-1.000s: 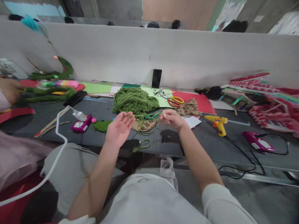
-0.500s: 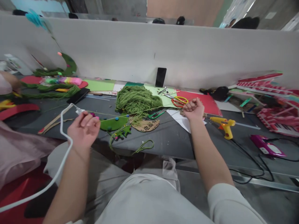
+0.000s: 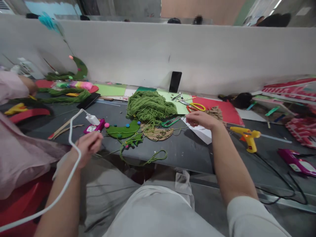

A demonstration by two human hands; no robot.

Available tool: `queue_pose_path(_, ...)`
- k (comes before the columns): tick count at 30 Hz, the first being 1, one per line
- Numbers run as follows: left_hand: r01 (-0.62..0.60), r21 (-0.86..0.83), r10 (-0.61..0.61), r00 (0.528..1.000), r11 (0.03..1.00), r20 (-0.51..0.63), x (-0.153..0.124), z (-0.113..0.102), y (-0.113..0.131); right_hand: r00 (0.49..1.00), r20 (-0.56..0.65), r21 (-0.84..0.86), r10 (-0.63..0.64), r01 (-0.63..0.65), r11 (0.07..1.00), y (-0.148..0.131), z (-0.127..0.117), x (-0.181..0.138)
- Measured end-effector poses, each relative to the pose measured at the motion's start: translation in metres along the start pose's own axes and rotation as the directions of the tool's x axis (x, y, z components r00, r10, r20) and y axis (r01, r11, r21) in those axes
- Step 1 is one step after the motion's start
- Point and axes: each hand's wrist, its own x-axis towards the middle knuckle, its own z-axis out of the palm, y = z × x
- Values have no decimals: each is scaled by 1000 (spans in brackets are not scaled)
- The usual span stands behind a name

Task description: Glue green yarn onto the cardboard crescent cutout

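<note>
- Left hand (image 3: 89,144), right hand (image 3: 199,119): fingers curled (cannot tell whether pinching anything)
- One stringy, rounded yarn heap (image 3: 150,106)
- One flat, curved cardboard piece (image 3: 158,135)
- Two glossy purple boxes (image 3: 297,162)

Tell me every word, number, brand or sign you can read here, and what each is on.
No text can be read for certain.
Brown cardboard piece: dark printed characters, blurred and partly covered by green yarn.
White bottle: label marks, too small to read.
Purple box on the right: pale patches on its face, no lettering legible.
</note>
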Motion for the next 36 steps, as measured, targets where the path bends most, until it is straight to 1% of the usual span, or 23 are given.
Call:
queue_pose_path(1, 40, 154, -53, 995, 987, 83, 2, 14, -4, 998, 32, -254, 45, -36, 967, -9, 9, 3)
queue_pose_path(2, 70, 299, -137, 968, 952, 210, 2, 29, -5, 998, -24, -463, 63, -67, 884, -18, 19, 6)
queue_pose_path(3, 70, 404, -220, 915, 912, 338, 2, 45, -6, 989, -145, -611, 30, -114, 783, -26, 28, 8)
queue_pose_path(4, 36, 473, -290, 830, 881, 477, 1, 61, -4, 958, -282, -695, -54, -165, 700, -33, 36, 11)
queue_pose_path(5, -27, 514, -314, 765, 857, 563, 0, 77, -1, 906, -394, -738, -156, -211, 641, -38, 45, 13)
queue_pose_path(6, -98, 532, -305, 727, 841, 616, -1, 92, 3, 851, -459, -765, -254, -234, 600, -42, 53, 15)
queue_pose_path(7, -169, 539, -274, 715, 825, 644, -1, 106, 8, 815, -479, -783, -326, -229, 578, -44, 60, 17)
queue_pose_path(9, -284, 530, -183, 724, 799, 665, 3, 130, 20, 809, -436, -797, -395, -143, 587, -46, 75, 21)
queue_pose_path(10, -331, 510, -127, 730, 794, 671, 7, 140, 25, 807, -409, -783, -426, -71, 618, -45, 82, 22)
queue_pose_path(12, -393, 464, -23, 743, 794, 668, 18, 154, 35, 751, -407, -693, -520, 116, 711, -42, 98, 25)
queue_pose_path(13, -412, 443, 15, 745, 797, 667, 24, 159, 39, 741, -395, -603, -543, 237, 762, -39, 106, 26)
queue_pose_path(14, -424, 423, 43, 745, 800, 665, 30, 163, 41, 781, -334, -460, -529, 355, 814, -37, 114, 26)
queue_pose_path(15, -435, 407, 63, 742, 803, 668, 34, 166, 43, 857, -199, -275, -476, 417, 866, -34, 122, 26)
queue_pose_path(16, -447, 392, 79, 734, 804, 675, 38, 170, 43, 914, -45, -89, -402, 397, 913, -31, 130, 26)
queue_pose_path(17, -467, 380, 95, 721, 798, 687, 41, 173, 42, 944, 87, 56, -319, 315, 947, -29, 138, 26)
queue_pose_path(19, -543, 368, 127, 671, 755, 730, 41, 179, 36, 937, 284, 286, -204, 120, 951, -25, 150, 25)
queue_pose_path(21, -649, 391, 149, 616, 653, 774, 38, 183, 26, 917, 357, 498, -179, -25, 867, -24, 155, 25)
queue_pose_path(23, -718, 449, 107, 583, 532, 805, 33, 185, 17, 906, 366, 654, -213, -87, 751, -26, 154, 24)
queue_pose_path(25, -745, 501, 52, 578, 441, 814, 30, 185, 12, 898, 361, 706, -251, -87, 703, -29, 150, 22)
queue_pose_path(28, -754, 499, 103, 589, 427, 802, 29, 183, 15, 908, 348, 634, -231, -47, 772, -32, 146, 17)
queue_pose_path(31, -698, 431, 186, 621, 571, 761, 29, 182, 24, 908, 364, 560, -207, -35, 828, -32, 149, 13)
queue_pose_path(34, -546, 364, 134, 672, 754, 729, 28, 182, 29, 880, 392, 593, -269, -18, 805, -31, 156, 12)
queue_pose_path(36, -466, 324, 119, 700, 823, 704, 27, 181, 29, 878, 383, 629, -286, -22, 777, -29, 160, 14)
